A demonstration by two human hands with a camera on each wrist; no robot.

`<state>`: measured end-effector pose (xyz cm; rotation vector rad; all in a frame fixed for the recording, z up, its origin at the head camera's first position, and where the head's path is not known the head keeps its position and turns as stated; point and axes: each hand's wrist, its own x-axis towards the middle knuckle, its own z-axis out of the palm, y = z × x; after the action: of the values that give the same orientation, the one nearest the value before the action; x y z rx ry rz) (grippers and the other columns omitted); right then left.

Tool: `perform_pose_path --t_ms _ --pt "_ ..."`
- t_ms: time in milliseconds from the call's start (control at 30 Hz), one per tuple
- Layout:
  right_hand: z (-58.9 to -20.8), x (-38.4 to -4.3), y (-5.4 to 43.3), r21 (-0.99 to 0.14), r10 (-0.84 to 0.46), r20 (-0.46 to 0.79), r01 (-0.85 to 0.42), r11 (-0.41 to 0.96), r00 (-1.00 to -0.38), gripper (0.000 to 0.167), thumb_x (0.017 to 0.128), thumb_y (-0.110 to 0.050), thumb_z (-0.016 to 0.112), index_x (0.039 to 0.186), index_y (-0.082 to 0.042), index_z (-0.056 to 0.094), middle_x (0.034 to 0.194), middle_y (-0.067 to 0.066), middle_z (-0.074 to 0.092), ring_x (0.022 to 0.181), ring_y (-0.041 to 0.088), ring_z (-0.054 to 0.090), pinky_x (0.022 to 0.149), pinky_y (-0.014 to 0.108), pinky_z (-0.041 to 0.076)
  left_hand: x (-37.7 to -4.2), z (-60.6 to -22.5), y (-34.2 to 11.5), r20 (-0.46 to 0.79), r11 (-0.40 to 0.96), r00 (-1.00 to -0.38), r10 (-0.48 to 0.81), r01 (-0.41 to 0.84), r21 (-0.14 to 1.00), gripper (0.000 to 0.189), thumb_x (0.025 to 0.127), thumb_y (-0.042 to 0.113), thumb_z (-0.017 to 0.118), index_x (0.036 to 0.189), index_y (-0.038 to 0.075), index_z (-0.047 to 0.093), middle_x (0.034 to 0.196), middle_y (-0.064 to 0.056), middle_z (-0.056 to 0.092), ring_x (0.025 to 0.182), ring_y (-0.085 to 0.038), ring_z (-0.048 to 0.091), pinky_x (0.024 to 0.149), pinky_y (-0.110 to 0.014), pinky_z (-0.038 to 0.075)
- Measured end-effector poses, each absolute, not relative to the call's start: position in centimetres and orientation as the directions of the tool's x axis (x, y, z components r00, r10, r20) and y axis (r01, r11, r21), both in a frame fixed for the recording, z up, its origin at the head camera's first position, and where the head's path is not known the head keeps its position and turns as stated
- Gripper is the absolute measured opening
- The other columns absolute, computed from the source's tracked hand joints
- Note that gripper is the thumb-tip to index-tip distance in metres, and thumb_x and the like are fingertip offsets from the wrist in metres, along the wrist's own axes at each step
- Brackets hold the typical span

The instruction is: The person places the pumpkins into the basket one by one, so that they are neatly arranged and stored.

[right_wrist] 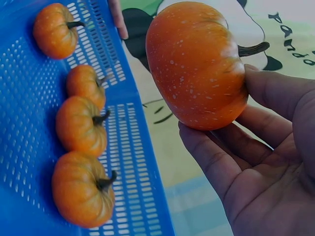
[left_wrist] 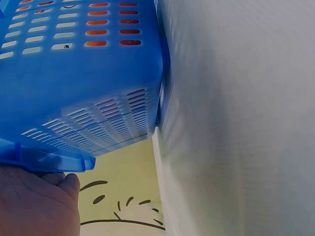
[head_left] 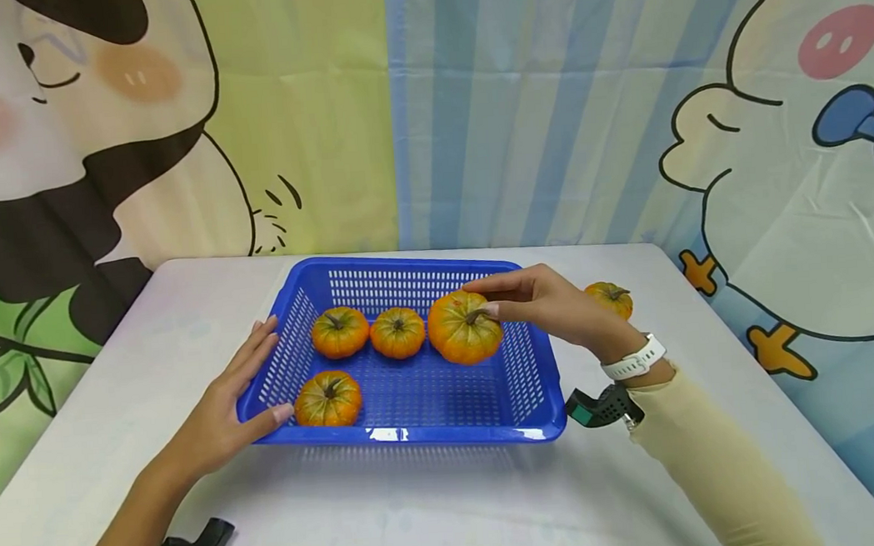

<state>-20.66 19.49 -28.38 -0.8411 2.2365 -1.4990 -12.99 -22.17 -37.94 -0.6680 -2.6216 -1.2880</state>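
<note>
My right hand [head_left: 540,304] holds an orange pumpkin [right_wrist: 199,66] with a dark stem, thumb beside the stem and fingers round the other side. In the head view this pumpkin is over the right part of a blue plastic basket [head_left: 447,438]. My left hand [head_left: 224,415] rests at the basket's left front corner, fingers extended along the rim and thumb over the edge. Inside sit a front-left pumpkin [head_left: 328,399] and a back row with a left pumpkin [head_left: 340,331], a middle pumpkin [head_left: 397,332] and a right pumpkin [right_wrist: 82,189], hidden in the head view.
Another pumpkin [head_left: 610,297] lies on the white table [head_left: 451,506] to the right of the basket, partly behind my right wrist. A cartoon-printed curtain [head_left: 472,112] hangs behind the table. Black straps and a white watch [head_left: 635,358] are on my wrists.
</note>
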Motion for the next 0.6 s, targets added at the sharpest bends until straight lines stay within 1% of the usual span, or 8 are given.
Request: perform_pose_path --t_ms 233,367,500,600 --pt "-28.5 -21.5 17.9 -0.901 -0.662 0.063 -0.327 0.284 -0.747 0.034 0.096 -0.014 0.061 0.130 -0.008 0.063 0.125 0.006 0.064 0.114 0.021 0.061 0.093 0.036 0.051 -13.1 -38.1 -22.2 0.322 0.541 -0.891 0.321 0.452 0.710 0.088 0.081 0.022 0.072 0.155 0.009 0.025 0.162 0.002 0.013 0.148 -0.016 0.006 0.095 -0.073 0.029" --pt "-28.5 -22.4 16.8 -0.893 -0.667 0.053 -0.334 0.301 -0.743 0.034 0.096 -0.016 0.062 0.129 -0.009 0.064 0.125 0.004 0.064 0.114 0.018 0.061 0.092 0.035 0.052 -13.2 -38.2 -22.2 0.331 0.542 -0.888 0.320 0.458 0.704 0.088 0.081 0.021 0.072 0.154 0.009 0.026 0.162 0.002 0.013 0.147 -0.013 0.006 0.094 -0.072 0.031" --pt "-28.5 -23.2 15.8 -0.887 -0.666 0.038 -0.333 0.321 -0.745 0.034 0.096 -0.017 0.063 0.129 -0.008 0.064 0.125 0.003 0.065 0.113 0.017 0.061 0.092 0.033 0.052 -13.2 -38.2 -22.2 0.329 0.551 -0.890 0.317 0.455 0.700 0.088 0.081 0.022 0.071 0.155 0.010 0.025 0.162 0.003 0.013 0.147 -0.012 0.006 0.093 -0.071 0.033" --pt "-28.6 -23.6 14.9 -0.892 -0.684 0.017 -0.320 0.319 -0.730 0.036 0.096 -0.016 0.062 0.130 -0.006 0.063 0.125 0.005 0.064 0.114 0.018 0.060 0.093 0.034 0.051 -13.1 -38.2 -22.1 0.316 0.560 -0.895 0.314 0.443 0.700 0.088 0.081 0.023 0.071 0.155 0.011 0.025 0.162 0.004 0.012 0.147 -0.011 0.005 0.092 -0.071 0.034"
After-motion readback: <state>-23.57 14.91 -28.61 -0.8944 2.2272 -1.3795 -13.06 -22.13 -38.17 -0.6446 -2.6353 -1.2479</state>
